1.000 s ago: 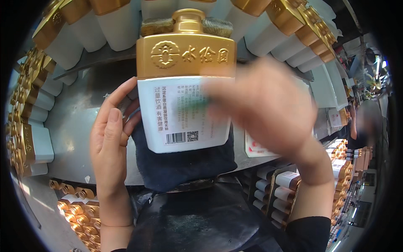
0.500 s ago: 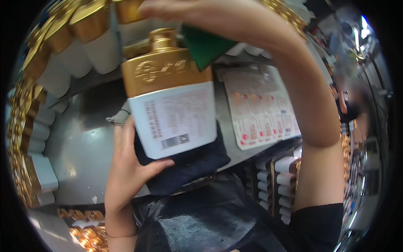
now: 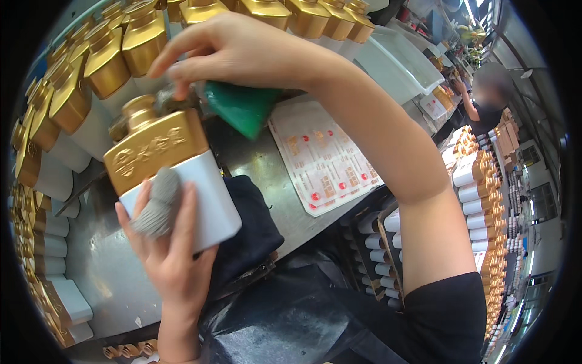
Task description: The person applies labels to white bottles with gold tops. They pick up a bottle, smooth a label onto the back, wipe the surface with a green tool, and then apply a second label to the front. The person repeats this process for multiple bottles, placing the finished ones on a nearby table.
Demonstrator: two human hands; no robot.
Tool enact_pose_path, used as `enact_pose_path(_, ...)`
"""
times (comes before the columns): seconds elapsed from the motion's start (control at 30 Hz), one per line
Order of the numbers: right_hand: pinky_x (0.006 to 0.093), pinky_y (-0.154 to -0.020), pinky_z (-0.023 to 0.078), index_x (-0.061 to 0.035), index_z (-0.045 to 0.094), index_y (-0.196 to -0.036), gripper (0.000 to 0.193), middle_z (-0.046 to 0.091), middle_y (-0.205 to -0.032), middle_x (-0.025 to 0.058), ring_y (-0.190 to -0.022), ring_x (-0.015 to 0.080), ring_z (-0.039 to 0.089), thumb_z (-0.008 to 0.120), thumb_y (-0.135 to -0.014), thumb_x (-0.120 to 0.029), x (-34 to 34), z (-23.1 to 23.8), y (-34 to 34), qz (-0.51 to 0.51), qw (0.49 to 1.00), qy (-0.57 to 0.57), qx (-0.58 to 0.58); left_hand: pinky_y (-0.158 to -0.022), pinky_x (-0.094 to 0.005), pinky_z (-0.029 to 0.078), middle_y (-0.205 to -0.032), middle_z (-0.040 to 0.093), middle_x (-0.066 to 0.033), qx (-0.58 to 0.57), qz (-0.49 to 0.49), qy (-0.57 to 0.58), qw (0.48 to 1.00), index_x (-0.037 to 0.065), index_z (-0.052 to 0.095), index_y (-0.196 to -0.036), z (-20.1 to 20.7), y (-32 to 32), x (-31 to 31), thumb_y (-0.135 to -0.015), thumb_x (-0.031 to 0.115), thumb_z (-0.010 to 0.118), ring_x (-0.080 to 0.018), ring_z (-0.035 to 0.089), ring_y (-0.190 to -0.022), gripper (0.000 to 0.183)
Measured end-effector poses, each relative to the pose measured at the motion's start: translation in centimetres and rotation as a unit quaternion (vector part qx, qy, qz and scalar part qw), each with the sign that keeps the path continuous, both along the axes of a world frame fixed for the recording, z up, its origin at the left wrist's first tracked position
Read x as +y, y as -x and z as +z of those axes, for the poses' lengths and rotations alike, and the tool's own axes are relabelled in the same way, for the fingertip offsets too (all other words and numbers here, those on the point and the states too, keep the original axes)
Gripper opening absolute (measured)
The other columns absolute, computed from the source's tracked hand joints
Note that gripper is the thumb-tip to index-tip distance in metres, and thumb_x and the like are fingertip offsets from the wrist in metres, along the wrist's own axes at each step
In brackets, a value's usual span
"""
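Observation:
A flat-sided bottle [image 3: 206, 203] with a white body and an embossed gold shoulder and neck leans over a folded dark cloth [image 3: 248, 233]. My left hand [image 3: 173, 261] holds it, fingers spread along its white side and thumb at the lower edge. Grey ribbed knit fabric [image 3: 159, 209] covers one or more of those fingers. Above the bottle's gold shoulder hovers my right hand [image 3: 233, 51], index finger and thumb bent loosely apart. A green scraper-like sheet [image 3: 245, 109] sticks out below that palm. How the other fingers grip it is hidden.
Rows of gold-and-white bottles [image 3: 142, 42] stand along the far and left sides. A printed label sheet [image 3: 324, 158] lies on the metal table [image 3: 109, 255]. Beyond it are a translucent bin [image 3: 400, 60] and another person [image 3: 488, 97]; racked bottles [image 3: 379, 261] stand below the edge.
The bottle has turned from its printed face and tilted left. My left hand has moved from its edge onto its side. My right hand and the green sheet have come down nearer the table. The view has shifted.

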State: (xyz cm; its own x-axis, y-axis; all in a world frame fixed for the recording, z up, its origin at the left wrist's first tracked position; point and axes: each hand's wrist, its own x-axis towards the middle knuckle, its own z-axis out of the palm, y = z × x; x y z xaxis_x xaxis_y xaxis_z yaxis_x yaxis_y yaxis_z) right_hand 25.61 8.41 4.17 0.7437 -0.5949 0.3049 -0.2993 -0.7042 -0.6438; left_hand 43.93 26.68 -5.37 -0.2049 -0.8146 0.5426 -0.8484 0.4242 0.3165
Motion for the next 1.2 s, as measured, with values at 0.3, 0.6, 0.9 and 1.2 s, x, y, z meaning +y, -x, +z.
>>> enact_pose_path(0.3,0.0358,-0.078,0.052,-0.0020,0.066,-0.112,0.042,0.070,-0.092,0.0134,-0.087,0.0265,0.067,0.071,-0.081,-0.029,4.8,-9.8,18.1,-0.238,0.942,-0.044,0.233,-0.112,-0.0416,0.031,-0.137,0.051,-0.0174,0.260,0.059,-0.033,0.963,-0.003,0.054,-0.130,-2.4,-4.2,0.8,-0.093,0.013,0.062,-0.0294,0.046,-0.130,0.042)
enact_pose_path(0.6,0.0411,-0.080,0.053,0.0001,0.047,-0.133,0.100,0.066,-0.100,0.0209,-0.096,0.0364,0.062,0.085,-0.053,-0.048,-0.3,-15.9,18.3,-0.237,0.870,0.243,0.358,-0.106,-0.0354,0.040,-0.133,0.055,-0.0154,0.335,0.197,0.006,0.921,-0.004,0.051,-0.132,-1.7,-3.2,-0.6,-0.099,0.007,0.046,-0.0254,0.053,-0.123,0.035)
enact_pose_path(0.9,0.0409,-0.083,0.052,-0.0029,0.059,-0.119,0.076,0.066,-0.104,0.0217,-0.098,0.0365,0.064,0.077,-0.066,-0.053,-3.0,-14.7,17.5,-0.218,0.873,0.029,0.435,-0.101,-0.0320,0.044,-0.126,0.060,-0.0134,0.316,0.232,0.015,0.920,-0.003,0.055,-0.128,-1.0,-2.9,-1.3,-0.100,0.006,0.048,-0.0197,0.057,-0.115,0.031)
enact_pose_path(1.2,0.0410,-0.083,0.050,-0.0110,0.069,-0.105,0.027,0.068,-0.098,0.0136,-0.095,0.0335,0.064,0.063,-0.088,-0.030,-5.1,-18.0,19.0,-0.279,0.911,0.170,0.253,-0.100,-0.0325,0.045,-0.126,0.060,-0.0150,0.352,0.200,-0.005,0.915,-0.002,0.056,-0.128,-1.6,-4.5,-0.7,-0.099,0.011,0.053,-0.0193,0.058,-0.114,0.032)
